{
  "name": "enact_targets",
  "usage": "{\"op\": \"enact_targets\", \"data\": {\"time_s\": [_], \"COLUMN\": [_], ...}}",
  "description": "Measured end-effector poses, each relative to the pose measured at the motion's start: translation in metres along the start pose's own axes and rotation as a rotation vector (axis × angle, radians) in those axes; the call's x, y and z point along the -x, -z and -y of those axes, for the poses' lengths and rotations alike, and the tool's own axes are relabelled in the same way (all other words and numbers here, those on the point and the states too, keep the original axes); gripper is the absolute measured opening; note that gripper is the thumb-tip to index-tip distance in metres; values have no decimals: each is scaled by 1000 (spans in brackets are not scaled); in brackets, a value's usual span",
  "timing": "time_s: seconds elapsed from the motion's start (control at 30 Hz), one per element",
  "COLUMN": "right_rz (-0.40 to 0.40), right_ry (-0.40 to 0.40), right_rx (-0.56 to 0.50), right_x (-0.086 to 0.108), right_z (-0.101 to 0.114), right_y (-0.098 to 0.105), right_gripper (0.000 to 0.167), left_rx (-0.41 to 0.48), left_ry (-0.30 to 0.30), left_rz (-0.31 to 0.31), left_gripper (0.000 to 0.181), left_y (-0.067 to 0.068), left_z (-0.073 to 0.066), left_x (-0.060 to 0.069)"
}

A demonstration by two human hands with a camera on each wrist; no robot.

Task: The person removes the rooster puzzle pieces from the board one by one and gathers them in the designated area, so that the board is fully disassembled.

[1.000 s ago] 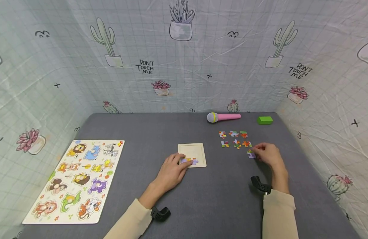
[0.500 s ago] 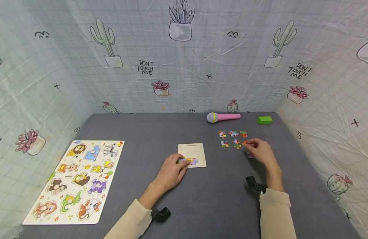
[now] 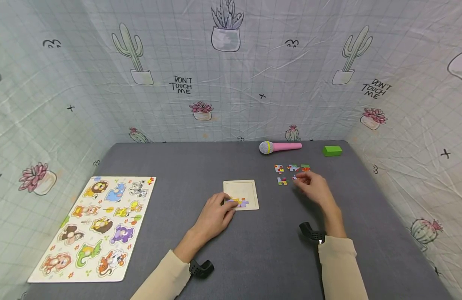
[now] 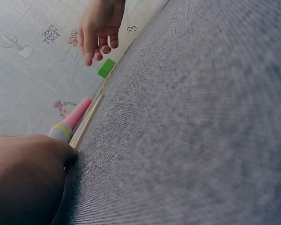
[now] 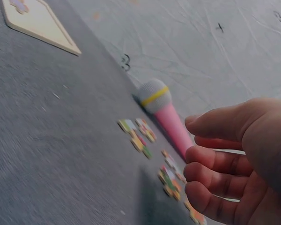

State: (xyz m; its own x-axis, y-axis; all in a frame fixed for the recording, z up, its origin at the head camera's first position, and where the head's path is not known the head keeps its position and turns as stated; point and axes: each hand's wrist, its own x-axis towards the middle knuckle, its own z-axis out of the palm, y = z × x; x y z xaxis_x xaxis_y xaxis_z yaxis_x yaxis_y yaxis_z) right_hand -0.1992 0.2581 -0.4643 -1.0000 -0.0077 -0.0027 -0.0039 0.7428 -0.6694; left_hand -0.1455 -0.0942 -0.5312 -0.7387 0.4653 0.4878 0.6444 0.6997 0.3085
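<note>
My left hand (image 3: 213,215) rests at the left side of a square wooden puzzle tray (image 3: 255,196), its thumb lying on a strip of joined jigsaw pieces (image 3: 244,204) along the tray's lower edge. That hand hides part of the strip. Over a group of loose jigsaw pieces (image 3: 282,181) at the right hovers my right hand (image 3: 316,190). In the right wrist view its loosely bent fingers (image 5: 218,182) and thumb stand apart with nothing between them. Several flat, colourful pieces (image 5: 140,143) lie beyond them on the table; the hand covers others in the head view.
A pink toy microphone (image 3: 285,147) and a green block (image 3: 332,151) lie along the back edge of the grey table (image 3: 178,162). A large animal puzzle board (image 3: 92,229) is at the left. Printed cloth walls (image 3: 231,83) enclose the back and sides.
My right hand has moved left across the loose pieces, from the lower right piece toward the group's middle. The left hand has shifted slightly left on the tray, baring more of the strip.
</note>
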Motion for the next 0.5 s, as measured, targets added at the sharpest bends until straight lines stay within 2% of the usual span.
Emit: {"op": "enact_targets", "data": {"time_s": [0.37, 0.5], "right_rz": [20, 38], "right_ry": [136, 159], "right_rx": [-19, -29], "right_x": [-3, -3], "right_z": [23, 31], "right_y": [-23, -31], "right_gripper": [28, 27], "left_rx": [1, -8], "left_ry": [13, 3], "left_rz": [-24, -40], "left_gripper": [15, 14], "left_y": [1, 1], "left_z": [0, 0], "left_x": [-1, -1]}}
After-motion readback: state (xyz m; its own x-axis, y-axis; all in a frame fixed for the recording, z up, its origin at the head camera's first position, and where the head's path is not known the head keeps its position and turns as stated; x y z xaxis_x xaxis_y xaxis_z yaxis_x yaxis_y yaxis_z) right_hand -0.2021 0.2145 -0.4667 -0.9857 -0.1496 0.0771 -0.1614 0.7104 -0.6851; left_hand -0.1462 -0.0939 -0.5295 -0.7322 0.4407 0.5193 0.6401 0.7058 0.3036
